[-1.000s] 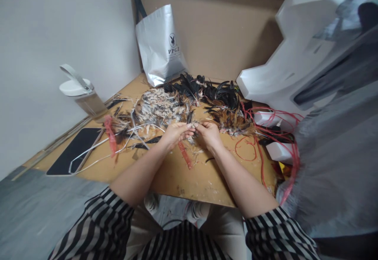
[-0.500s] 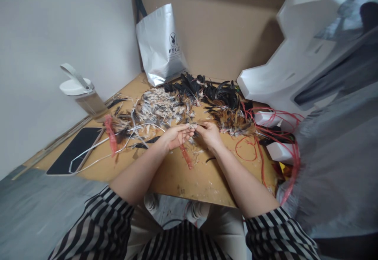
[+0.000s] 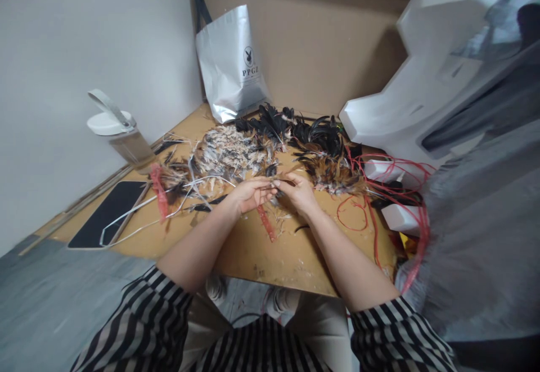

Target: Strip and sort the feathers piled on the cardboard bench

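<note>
**Left hand [image 3: 250, 195] loosens its curl, mid-frame**

Right hand [image 3: 300, 194] meets it over the bench [image 3: 240, 256], and it's all fingertip work! Left thumb and forefinger look nipped together, the other fingers half curled; the right fingers pinch just beside them. Between them, dead centre: small feathers [image 3: 284, 178], too blurred to count. A light grip near the quills should serve best, sparing the soft vanes. Pale feather pile [image 3: 232, 153] sits upper left of the hands, brown bunch [image 3: 333, 174] to their right.

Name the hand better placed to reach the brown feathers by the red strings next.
Probably the right: the right hand is beside those brown feathers, while the left hand sits farther off.
</note>
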`<state>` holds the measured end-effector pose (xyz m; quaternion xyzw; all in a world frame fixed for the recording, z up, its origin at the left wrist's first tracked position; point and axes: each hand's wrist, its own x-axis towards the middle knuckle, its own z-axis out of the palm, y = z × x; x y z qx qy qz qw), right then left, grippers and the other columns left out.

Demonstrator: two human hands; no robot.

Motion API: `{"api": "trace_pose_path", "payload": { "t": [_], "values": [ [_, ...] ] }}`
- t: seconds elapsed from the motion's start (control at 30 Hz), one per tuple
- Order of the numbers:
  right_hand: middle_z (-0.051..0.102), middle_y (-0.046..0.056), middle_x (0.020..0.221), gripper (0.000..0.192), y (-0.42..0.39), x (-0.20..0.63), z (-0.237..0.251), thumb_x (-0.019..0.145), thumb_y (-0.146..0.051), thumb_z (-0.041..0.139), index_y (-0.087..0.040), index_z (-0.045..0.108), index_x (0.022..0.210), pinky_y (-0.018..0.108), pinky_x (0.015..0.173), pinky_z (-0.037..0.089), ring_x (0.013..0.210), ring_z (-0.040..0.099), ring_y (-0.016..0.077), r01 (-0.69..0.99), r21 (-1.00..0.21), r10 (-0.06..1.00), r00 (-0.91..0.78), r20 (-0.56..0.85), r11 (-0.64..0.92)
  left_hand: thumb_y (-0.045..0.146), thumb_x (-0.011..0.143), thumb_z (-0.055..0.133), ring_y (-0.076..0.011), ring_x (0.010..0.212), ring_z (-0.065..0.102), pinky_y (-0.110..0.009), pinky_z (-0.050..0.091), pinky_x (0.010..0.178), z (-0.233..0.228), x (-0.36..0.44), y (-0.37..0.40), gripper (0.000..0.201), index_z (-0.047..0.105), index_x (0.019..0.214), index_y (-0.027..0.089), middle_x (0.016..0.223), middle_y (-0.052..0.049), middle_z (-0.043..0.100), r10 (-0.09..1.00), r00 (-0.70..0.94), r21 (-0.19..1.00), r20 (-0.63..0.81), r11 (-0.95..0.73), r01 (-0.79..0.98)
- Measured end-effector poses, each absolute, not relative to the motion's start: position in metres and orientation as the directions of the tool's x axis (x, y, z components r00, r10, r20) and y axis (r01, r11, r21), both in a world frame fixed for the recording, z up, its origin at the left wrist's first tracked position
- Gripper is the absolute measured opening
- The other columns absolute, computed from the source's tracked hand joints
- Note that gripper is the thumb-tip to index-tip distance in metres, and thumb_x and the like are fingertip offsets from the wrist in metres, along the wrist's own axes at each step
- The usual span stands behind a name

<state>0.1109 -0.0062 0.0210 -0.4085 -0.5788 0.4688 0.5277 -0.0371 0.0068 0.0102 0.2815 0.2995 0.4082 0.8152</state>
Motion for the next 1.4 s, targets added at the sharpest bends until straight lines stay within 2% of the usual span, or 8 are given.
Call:
{"api": "trace_pose_path", "payload": {
  "t": [0.1,0.23,0.37,0.73,0.93,1.13,1.3,1.4],
  "values": [
    [0.059,-0.002,0.061,0.018,-0.005,0.110,0.019,0.060,-0.034,0.069,-0.018,0.062,0.064,0.024,0.063,0.039,0.060,0.051,0.0110,-0.088,-0.982,0.982,-0.077,0.173,0.166,0.008,0.071,0.059,-0.0131,0.062,0.064,-0.018,0.049,0.055,0.013,-0.036,0.005,0.003,0.059,0.074,0.008,0.067,-0.007,0.065,0.892,0.414,0.809,-0.180,0.374,-0.454],
    [0.058,-0.002,0.061,0.019,-0.004,0.111,0.015,0.062,-0.034,0.067,-0.017,0.060,0.065,0.024,0.060,0.038,0.057,0.050,0.0105,-0.174,-0.978,0.990,-0.051,0.128,0.117,0.021,0.069,0.066,-0.0127,0.061,0.064,-0.019,0.049,0.055,0.017,-0.035,0.003,0.015,0.057,0.072,0.008,0.074,-0.009,0.067,0.937,0.339,0.912,-0.090,0.214,-0.349],
    [0.053,-0.004,0.056,0.021,-0.003,0.112,0.016,0.063,-0.035,0.066,-0.017,0.056,0.061,0.022,0.055,0.034,0.053,0.044,0.0089,-0.116,-0.982,0.988,-0.015,0.155,0.152,0.033,0.067,0.067,-0.0116,0.057,0.063,-0.018,0.048,0.052,0.021,-0.034,0.000,0.027,0.058,0.072,0.008,0.075,-0.010,0.067,0.940,0.331,0.960,-0.083,0.165,-0.225],
    [0.045,-0.005,0.053,0.021,0.000,0.115,0.015,0.065,-0.035,0.061,-0.017,0.052,0.059,0.022,0.051,0.028,0.051,0.037,0.0083,0.088,-0.971,0.975,0.000,0.221,0.221,0.032,0.065,0.069,-0.0092,0.053,0.060,-0.016,0.046,0.050,0.020,-0.032,-0.001,0.027,0.061,0.069,0.007,0.060,-0.007,0.064,0.915,0.370,0.937,-0.159,0.258,-0.235],
    [0.048,-0.005,0.053,0.021,0.001,0.112,0.013,0.063,-0.035,0.063,-0.017,0.054,0.059,0.022,0.051,0.031,0.051,0.040,0.0084,0.035,-0.979,0.979,0.005,0.202,0.202,0.025,0.065,0.070,-0.0075,0.051,0.058,-0.014,0.045,0.049,0.021,-0.032,-0.002,0.021,0.060,0.066,0.007,0.058,-0.007,0.062,0.903,0.381,0.916,-0.200,0.310,-0.255],
    [0.058,-0.002,0.062,0.025,-0.006,0.109,0.020,0.060,-0.038,0.067,-0.015,0.061,0.068,0.022,0.055,0.035,0.054,0.046,0.0085,-0.060,-0.995,0.996,-0.026,0.082,0.080,0.027,0.065,0.069,-0.0069,0.051,0.057,-0.014,0.042,0.048,0.022,-0.031,0.000,0.021,0.060,0.067,0.008,0.061,-0.005,0.063,0.941,0.304,0.933,-0.148,0.235,-0.274],
    [0.044,-0.006,0.045,0.034,-0.008,0.108,0.019,0.058,-0.043,0.069,-0.016,0.050,0.050,0.021,0.045,0.026,0.044,0.035,0.0057,-0.008,-0.994,0.994,0.014,0.112,0.112,0.031,0.066,0.067,-0.0100,0.054,0.060,-0.018,0.041,0.047,0.020,-0.030,-0.002,0.024,0.062,0.072,0.008,0.075,-0.010,0.067,0.931,0.351,0.975,-0.097,0.159,-0.154],
    [0.042,-0.007,0.043,0.038,-0.007,0.108,0.016,0.056,-0.044,0.071,-0.016,0.045,0.047,0.021,0.043,0.026,0.042,0.034,0.0054,-0.075,-0.995,0.998,0.015,0.064,0.065,0.032,0.067,0.066,-0.0109,0.058,0.061,-0.018,0.043,0.050,0.018,-0.031,-0.002,0.025,0.063,0.074,0.008,0.080,-0.012,0.068,0.902,0.420,0.973,-0.102,0.179,-0.148]
  ]
}}
